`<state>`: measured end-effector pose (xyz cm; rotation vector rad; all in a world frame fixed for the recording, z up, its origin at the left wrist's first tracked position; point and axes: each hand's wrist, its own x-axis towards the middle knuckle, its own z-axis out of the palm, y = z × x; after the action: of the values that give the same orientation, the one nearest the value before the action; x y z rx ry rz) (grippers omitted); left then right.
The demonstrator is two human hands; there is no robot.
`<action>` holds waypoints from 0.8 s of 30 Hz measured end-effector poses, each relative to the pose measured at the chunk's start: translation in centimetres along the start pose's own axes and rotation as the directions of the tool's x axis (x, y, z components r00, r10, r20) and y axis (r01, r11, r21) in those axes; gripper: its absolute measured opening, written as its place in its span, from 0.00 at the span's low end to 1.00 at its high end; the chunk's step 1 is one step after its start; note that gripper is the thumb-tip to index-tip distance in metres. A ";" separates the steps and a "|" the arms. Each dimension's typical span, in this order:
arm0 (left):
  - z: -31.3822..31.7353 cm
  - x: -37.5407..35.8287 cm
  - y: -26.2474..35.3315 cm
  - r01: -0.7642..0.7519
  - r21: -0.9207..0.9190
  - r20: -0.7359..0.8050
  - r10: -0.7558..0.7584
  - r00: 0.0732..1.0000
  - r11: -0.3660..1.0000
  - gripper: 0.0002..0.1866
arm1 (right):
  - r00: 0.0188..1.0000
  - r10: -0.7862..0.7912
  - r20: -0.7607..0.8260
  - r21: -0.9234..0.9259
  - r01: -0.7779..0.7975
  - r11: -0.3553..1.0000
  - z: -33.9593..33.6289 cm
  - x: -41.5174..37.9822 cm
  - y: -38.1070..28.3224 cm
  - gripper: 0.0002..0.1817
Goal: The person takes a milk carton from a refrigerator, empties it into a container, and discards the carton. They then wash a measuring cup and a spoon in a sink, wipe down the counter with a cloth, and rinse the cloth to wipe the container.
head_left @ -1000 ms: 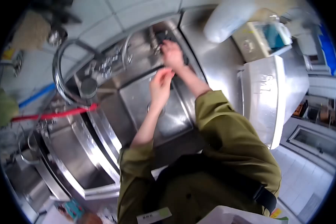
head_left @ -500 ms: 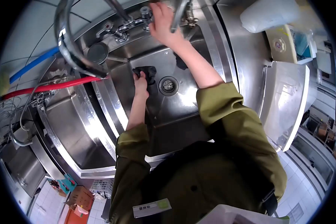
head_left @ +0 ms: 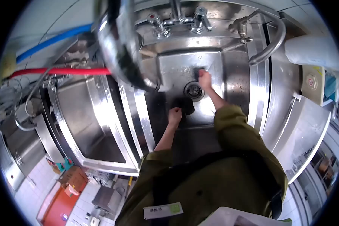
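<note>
Both hands are down inside a steel sink point(head_left: 235, 77). My left hand point(head_left: 174, 116) is closed on the edge of a black cloth point(head_left: 185, 104), which hangs near the sink's near left part. Beyond and to the right of the drain point(head_left: 194, 91), my right hand point(head_left: 205, 80) is closed on a small dark thing point(head_left: 198, 72), too blurred to name. The two hands are apart, with the drain between them.
Above the sink's back edge are tap valves point(head_left: 199, 20) and a curved spout point(head_left: 273, 47). A large blurred metal pipe point(head_left: 120, 49) hangs in front at upper left. Red hose point(head_left: 71, 71), blue hose point(head_left: 52, 42) and a second sink point(head_left: 88, 116) lie left.
My right hand has come down from the tap valves into the sink and is now closed on a dark thing. My left hand has moved the black cloth nearer. The view has shifted.
</note>
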<state>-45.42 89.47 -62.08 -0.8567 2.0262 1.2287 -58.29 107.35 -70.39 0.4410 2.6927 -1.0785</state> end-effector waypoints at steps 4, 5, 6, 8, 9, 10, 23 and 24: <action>1.4 -1.7 -2.2 0.058 0.014 -0.168 -0.055 0.984 0.998 0.11 | 0.732 0.230 0.642 0.641 -0.676 0.362 0.7 -7.3 -10.0 0.13; 1.2 -2.5 -2.0 0.033 0.027 -0.205 -0.026 0.978 0.999 0.11 | 0.714 0.108 0.692 0.671 -0.691 0.271 0.3 -8.2 -11.2 0.11; 0.7 -3.0 -1.5 0.112 0.011 -0.181 -0.108 0.978 0.994 0.12 | 0.692 0.119 0.712 0.688 -0.722 0.078 -0.3 -9.0 -12.5 0.09; -1.0 -4.7 1.0 0.256 -0.015 -0.124 -0.256 0.959 0.966 0.14 | 0.683 0.051 0.728 0.677 -0.707 -0.204 -0.3 -9.5 -14.2 0.09; -1.4 -5.3 1.5 0.272 -0.153 -0.053 -0.283 0.958 0.950 0.15 | 0.697 -0.011 0.717 0.665 -0.689 -0.288 0.3 -9.2 -14.1 0.10; -1.7 -6.0 1.7 0.295 -0.285 0.026 -0.301 0.953 0.912 0.16 | 0.710 -0.070 0.700 0.643 -0.671 -0.369 0.1 -9.1 -14.4 0.11; -2.6 -5.2 3.9 -0.287 0.022 -0.262 0.282 0.923 0.958 0.25 | 0.752 -0.061 0.657 0.732 -0.655 -0.187 -4.1 -8.5 -17.9 0.16; -4.8 -5.8 7.5 -0.301 -0.405 -0.221 0.227 0.949 0.864 0.25 | 0.776 0.002 0.631 0.776 -0.631 0.006 -4.9 -8.6 -17.8 0.16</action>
<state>-48.60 89.06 -51.95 -0.9282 2.0838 1.8729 -56.90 96.80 -52.99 0.8024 0.8274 -2.3185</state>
